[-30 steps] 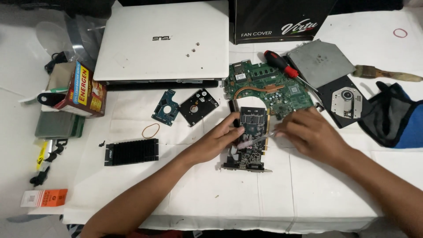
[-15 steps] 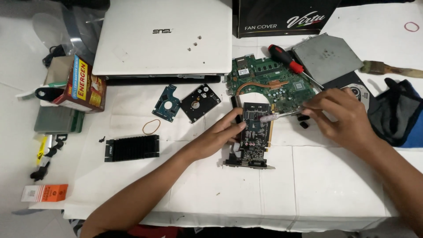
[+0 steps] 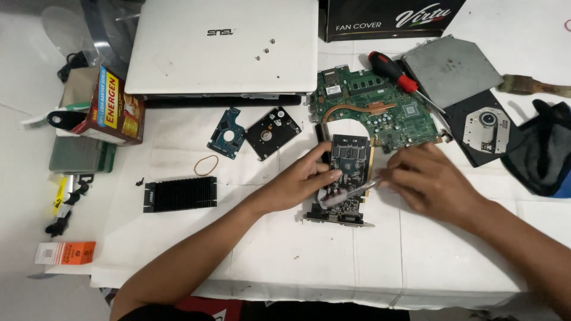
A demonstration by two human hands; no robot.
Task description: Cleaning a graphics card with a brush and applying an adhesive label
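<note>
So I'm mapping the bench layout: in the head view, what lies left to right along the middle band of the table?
Black heatsink → rubber band → left hand → black card → right hand → dark cloth.

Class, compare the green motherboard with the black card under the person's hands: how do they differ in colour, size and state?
The motherboard is green; the card is black. The motherboard is larger and wider; the card is narrower and lies lengthwise toward the person. The motherboard lies untouched, with a red screwdriver across its edge; the left hand steadies the card while the right hand works a thin tool on it. Both are bare circuit boards flat on the white table.
</note>
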